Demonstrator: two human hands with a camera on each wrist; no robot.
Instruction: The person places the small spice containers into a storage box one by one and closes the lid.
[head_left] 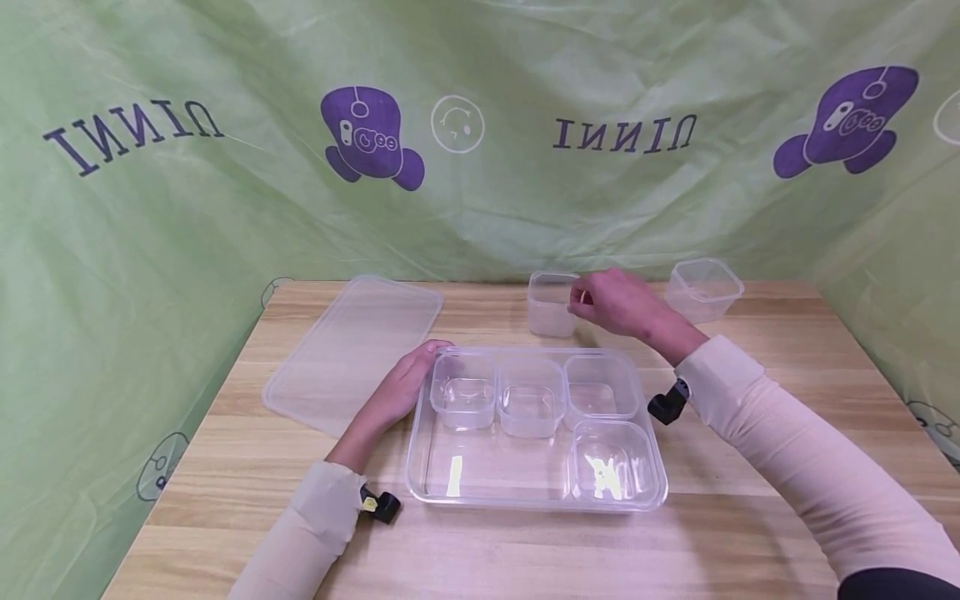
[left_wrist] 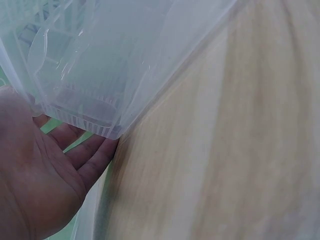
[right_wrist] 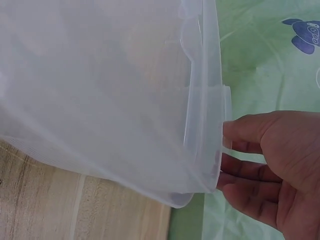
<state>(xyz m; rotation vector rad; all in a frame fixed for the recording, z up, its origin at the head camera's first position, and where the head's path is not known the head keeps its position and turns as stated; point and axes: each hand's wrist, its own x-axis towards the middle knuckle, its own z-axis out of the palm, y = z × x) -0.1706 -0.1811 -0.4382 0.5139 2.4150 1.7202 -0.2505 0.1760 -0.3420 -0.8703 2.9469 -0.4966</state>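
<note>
A large clear plastic container [head_left: 495, 492] stands on the table with several small clear cups inside: three along its far side, including a middle cup [head_left: 531, 417], and one cup [head_left: 611, 467] at its near right corner. My left hand [head_left: 405, 383] holds the large container's far left corner, its fingers [left_wrist: 95, 157] reaching around the end wall. Behind the container, my right hand [head_left: 618, 304] pinches the right rim of another small clear cup [head_left: 551, 312]. In the right wrist view, the thumb and fingers [right_wrist: 245, 130] meet at that cup's edge, partly behind the large container's wall.
A flat translucent lid [head_left: 352, 350] lies on the wooden table [head_left: 540, 558] at the left. One more small clear cup [head_left: 703, 292] stands at the back right, beyond the right wrist. A green printed curtain [head_left: 495, 217] hangs around the back and sides.
</note>
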